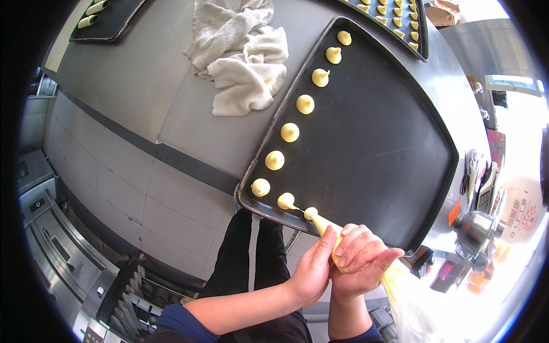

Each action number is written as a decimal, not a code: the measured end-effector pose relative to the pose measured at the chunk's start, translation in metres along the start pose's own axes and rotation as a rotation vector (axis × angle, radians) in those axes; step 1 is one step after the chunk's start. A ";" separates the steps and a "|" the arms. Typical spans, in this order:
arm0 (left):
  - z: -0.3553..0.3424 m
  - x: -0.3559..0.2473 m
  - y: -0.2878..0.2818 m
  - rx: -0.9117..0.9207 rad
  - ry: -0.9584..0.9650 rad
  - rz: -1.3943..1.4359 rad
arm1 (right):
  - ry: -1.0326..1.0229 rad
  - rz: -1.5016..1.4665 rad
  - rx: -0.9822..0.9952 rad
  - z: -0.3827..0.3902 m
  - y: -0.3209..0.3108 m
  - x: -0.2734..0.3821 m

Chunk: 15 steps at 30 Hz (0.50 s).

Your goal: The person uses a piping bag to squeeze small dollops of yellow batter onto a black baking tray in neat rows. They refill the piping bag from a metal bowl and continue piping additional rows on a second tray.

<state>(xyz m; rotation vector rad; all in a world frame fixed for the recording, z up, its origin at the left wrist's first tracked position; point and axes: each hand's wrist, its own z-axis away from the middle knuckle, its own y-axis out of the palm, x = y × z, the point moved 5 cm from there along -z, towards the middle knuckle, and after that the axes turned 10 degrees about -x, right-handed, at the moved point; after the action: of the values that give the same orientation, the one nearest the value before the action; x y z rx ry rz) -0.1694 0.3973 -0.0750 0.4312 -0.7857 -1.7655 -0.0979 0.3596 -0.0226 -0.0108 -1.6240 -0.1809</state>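
A piping bag (323, 224) filled with pale yellow batter slants down to a black baking tray (372, 154). My right hand (366, 260) is wrapped round the full part of the bag, and its clear loose end (407, 300) trails behind. Closed against the bag's near side is my left hand (311, 275), its thumb along the bag. At the tip sits a small fresh mound (310, 213) of batter, touching the nozzle end. A thin strand links it to the neighbouring mound (286, 200). Several more round mounds with peaks (290, 132) line the tray's left edge.
Crumpled white cloths (249, 74) lie left of the tray on the metal table (137, 68). A second tray (400, 17) with rows of piped shapes stands at the far right. Another tray (111, 26) with rolls is far left. A metal mixer (474, 234) stands at right.
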 end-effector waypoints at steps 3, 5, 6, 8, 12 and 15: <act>0.000 0.002 0.000 0.004 0.002 -0.005 | 0.010 -0.013 -0.001 0.000 0.000 0.001; 0.000 0.003 0.000 -0.005 0.006 -0.016 | 0.003 -0.003 0.004 0.000 -0.001 0.002; 0.000 0.004 0.000 -0.008 0.009 -0.025 | 0.006 -0.029 -0.003 0.000 -0.001 0.002; 0.000 0.005 0.000 -0.022 0.012 -0.033 | 0.007 -0.009 0.005 0.001 -0.002 0.002; -0.001 0.006 -0.001 -0.022 0.004 -0.033 | 0.017 -0.017 -0.009 0.003 -0.005 0.001; 0.002 0.002 0.002 -0.020 0.016 -0.022 | 0.020 -0.068 0.002 0.002 -0.005 0.002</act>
<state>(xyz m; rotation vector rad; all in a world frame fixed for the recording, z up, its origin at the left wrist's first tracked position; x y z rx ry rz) -0.1700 0.3952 -0.0725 0.4414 -0.7542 -1.7868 -0.1002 0.3550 -0.0209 0.0478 -1.6053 -0.2311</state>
